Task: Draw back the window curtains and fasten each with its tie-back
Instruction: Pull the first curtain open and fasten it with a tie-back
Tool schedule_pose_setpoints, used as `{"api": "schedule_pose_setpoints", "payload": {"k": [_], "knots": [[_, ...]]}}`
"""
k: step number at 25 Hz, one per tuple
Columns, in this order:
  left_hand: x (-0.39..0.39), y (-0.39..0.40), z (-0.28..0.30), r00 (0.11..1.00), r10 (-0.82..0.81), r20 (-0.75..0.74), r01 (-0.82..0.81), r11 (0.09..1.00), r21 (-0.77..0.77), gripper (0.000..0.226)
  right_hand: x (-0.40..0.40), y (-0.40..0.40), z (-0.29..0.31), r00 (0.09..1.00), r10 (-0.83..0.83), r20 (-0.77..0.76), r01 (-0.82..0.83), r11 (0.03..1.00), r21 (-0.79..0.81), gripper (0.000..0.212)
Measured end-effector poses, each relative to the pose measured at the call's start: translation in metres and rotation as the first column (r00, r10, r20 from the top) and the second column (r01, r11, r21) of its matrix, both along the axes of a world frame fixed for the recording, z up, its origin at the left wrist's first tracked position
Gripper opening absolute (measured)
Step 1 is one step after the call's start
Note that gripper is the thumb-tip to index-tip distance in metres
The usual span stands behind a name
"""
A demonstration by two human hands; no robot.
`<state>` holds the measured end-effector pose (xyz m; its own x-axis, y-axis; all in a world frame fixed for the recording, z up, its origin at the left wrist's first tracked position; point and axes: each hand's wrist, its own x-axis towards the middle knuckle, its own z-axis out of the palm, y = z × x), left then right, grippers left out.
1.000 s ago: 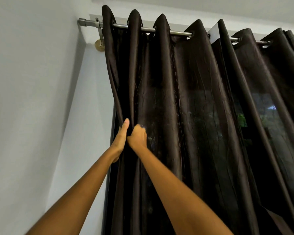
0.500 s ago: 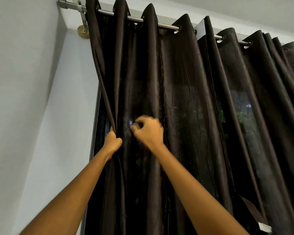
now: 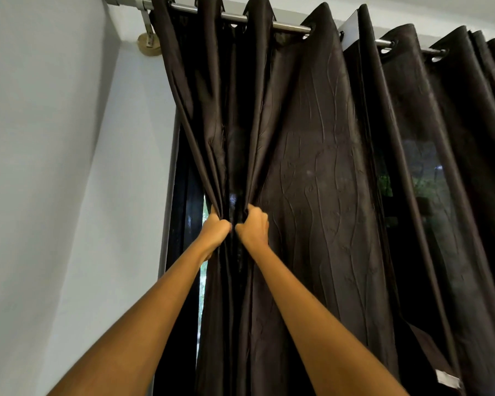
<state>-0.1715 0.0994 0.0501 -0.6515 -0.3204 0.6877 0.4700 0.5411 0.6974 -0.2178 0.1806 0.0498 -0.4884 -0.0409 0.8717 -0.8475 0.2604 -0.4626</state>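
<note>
A dark brown eyelet curtain [image 3: 312, 172] hangs from a metal rod [image 3: 286, 25] across the window. My left hand [image 3: 215, 228] grips the curtain's left edge folds at arm's length. Right beside it, my right hand [image 3: 253, 227] grips a neighbouring fold, fingers curled into the cloth. The two fists nearly touch. A second dark curtain panel [image 3: 452, 144] hangs further right. No tie-back shows plainly.
A pale wall [image 3: 55, 167] stands close on the left, forming a corner with the window frame [image 3: 183, 201]. The rod's bracket [image 3: 147, 38] is fixed at top left. A strip of daylight shows between frame and curtain. A white label [image 3: 447, 378] hangs low right.
My right hand moved left and took hold of a fold beside the left hand. The left folds are now bunched tighter together, and the view has come closer.
</note>
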Motion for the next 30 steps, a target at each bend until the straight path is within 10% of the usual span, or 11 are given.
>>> {"api": "schedule_pose_setpoints", "payload": {"k": [6, 12, 15, 17, 19, 22, 27, 30], "knots": [[-0.016, 0.02, -0.003, 0.997, -0.068, -0.019, 0.07, 0.994, 0.087, 0.059, 0.0, -0.011, -0.04, 0.998, 0.055, 0.032, -0.056, 0.998, 0.04, 0.023], [-0.039, 0.027, -0.003, 0.97, 0.239, -0.055, -0.241, 0.97, -0.032, 0.063, -0.007, 0.032, -0.051, 0.976, 0.218, -0.026, -0.203, 0.943, 0.264, 0.037], [-0.049, 0.031, -0.003, 0.974, 0.217, -0.063, -0.219, 0.975, -0.02, 0.063, -0.023, 0.078, -0.011, 0.945, -0.111, -0.308, 0.1, 0.994, -0.053, 0.039], [-0.053, 0.033, -0.004, 0.978, 0.196, -0.074, -0.198, 0.98, -0.018, 0.064, -0.028, 0.118, 0.025, 0.799, -0.488, -0.351, 0.385, 0.864, -0.326, 0.05], [-0.057, 0.033, -0.004, 0.985, 0.158, -0.071, -0.16, 0.987, -0.028, 0.064, -0.036, 0.157, 0.052, 0.771, -0.616, -0.158, 0.533, 0.762, -0.368, 0.075], [-0.061, 0.043, -0.001, 0.99, 0.124, -0.071, -0.127, 0.991, -0.036, 0.061, -0.047, 0.188, 0.064, 0.905, -0.353, 0.236, 0.409, 0.874, -0.262, 0.099], [-0.067, 0.067, 0.004, 0.991, 0.098, -0.087, -0.105, 0.992, -0.074, 0.061, -0.058, 0.169, 0.051, 0.925, -0.328, 0.194, 0.359, 0.92, -0.159, 0.007], [-0.07, 0.07, 0.003, 0.991, 0.1, -0.09, -0.107, 0.991, -0.082, 0.059, -0.06, 0.144, 0.047, 0.939, -0.339, 0.063, 0.344, 0.935, -0.083, 0.037]]}}
